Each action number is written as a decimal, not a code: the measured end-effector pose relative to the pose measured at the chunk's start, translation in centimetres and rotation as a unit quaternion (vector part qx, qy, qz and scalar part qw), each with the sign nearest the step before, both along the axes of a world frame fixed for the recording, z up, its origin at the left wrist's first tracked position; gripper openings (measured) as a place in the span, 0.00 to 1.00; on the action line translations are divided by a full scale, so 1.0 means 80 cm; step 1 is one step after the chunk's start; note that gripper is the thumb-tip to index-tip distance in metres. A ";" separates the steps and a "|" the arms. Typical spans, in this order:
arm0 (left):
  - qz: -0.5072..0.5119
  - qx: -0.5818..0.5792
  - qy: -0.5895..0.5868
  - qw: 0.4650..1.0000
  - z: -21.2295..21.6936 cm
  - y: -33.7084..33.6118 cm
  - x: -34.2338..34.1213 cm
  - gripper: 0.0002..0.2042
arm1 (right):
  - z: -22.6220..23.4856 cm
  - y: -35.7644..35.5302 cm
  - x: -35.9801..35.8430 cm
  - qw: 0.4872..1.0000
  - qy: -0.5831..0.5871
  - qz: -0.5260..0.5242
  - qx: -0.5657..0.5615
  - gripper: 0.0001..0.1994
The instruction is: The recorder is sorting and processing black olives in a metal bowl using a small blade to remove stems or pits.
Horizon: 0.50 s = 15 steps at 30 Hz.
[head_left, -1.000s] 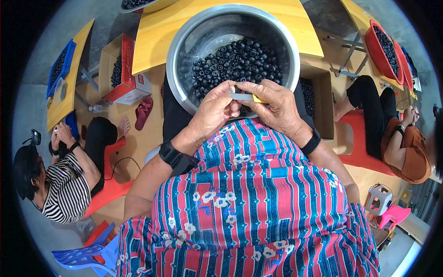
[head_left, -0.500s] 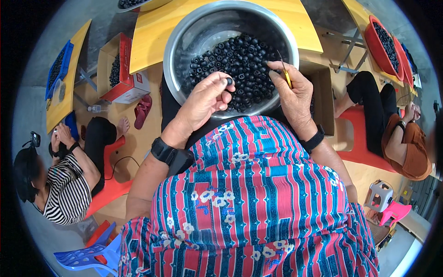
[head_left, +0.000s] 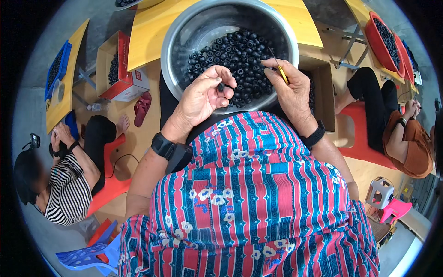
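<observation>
A large steel bowl [head_left: 184, 41] full of small black round pieces [head_left: 235, 51] stands in front of me on a yellow table [head_left: 147, 37]. My left hand [head_left: 203, 94] hovers over the bowl's near rim and pinches one black piece [head_left: 220, 86] between thumb and fingers. My right hand [head_left: 288, 87] is at the bowl's right side and holds a thin yellow-handled tool [head_left: 280, 71] with a dark tip pointing over the pieces. Both wrists wear black bands.
A red and white cardboard box [head_left: 120, 69] of black pieces sits on the floor at left, another box [head_left: 323, 92] at right. A person in a striped shirt [head_left: 64, 189] sits at lower left, another person [head_left: 401, 134] on a red chair at right. Red basins [head_left: 383, 37] stand upper right.
My hands, joined together a second ago, have separated. The left hand now holds a single black piece lower over the rim, and the right hand with the tool has moved right.
</observation>
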State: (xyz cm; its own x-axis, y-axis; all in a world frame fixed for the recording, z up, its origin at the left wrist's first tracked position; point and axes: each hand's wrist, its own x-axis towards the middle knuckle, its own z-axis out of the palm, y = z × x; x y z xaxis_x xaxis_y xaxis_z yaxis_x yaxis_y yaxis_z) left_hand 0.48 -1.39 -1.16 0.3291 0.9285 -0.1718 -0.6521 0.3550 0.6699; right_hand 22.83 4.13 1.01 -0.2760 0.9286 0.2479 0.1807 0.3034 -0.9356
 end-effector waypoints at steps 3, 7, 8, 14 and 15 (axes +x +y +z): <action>-0.007 -0.007 0.087 0.996 -0.002 0.001 -0.004 0.07 | 0.000 -0.001 0.000 1.000 -0.001 0.000 -0.009 0.08; -0.077 0.222 0.543 0.806 0.019 0.000 0.011 0.08 | 0.000 0.001 0.001 1.000 -0.005 0.000 -0.003 0.08; -0.099 0.230 0.576 0.778 0.020 0.000 0.013 0.12 | -0.001 0.000 0.001 1.000 -0.005 -0.001 -0.003 0.08; -0.100 0.348 0.647 0.672 -0.004 0.003 0.013 0.13 | 0.001 -0.002 0.000 1.000 -0.004 0.003 -0.014 0.08; -0.094 0.366 0.661 0.649 -0.007 0.003 0.013 0.12 | 0.002 -0.003 0.000 1.000 -0.003 0.003 -0.025 0.08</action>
State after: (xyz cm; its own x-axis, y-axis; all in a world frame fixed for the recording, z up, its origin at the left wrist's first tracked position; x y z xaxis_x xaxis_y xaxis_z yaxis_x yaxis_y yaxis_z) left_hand 1.56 -1.16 -1.71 0.4628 0.8853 0.0445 0.6715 -0.3830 0.6344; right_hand 22.80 3.92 1.18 -0.2833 0.9380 0.1996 0.1848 0.2576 -0.9484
